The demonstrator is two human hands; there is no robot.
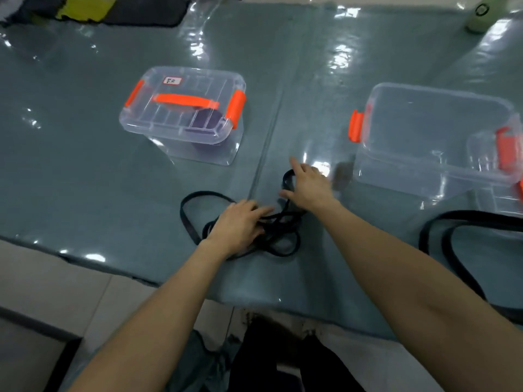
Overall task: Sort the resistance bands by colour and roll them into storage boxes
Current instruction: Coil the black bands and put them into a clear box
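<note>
closed clear plastic box (182,108) holds one dark roll (208,120); open clear box (424,131) looks empty. left hand (240,227) and right hand (308,185), fingers spread, rest on tangled black band (283,236).

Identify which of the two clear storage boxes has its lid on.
The box on the left, topped by a lid with an orange handle. The box on the right stands open.

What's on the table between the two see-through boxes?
Nothing but the shiny teal table cover between the closed box and the open box, in the head view.
</note>
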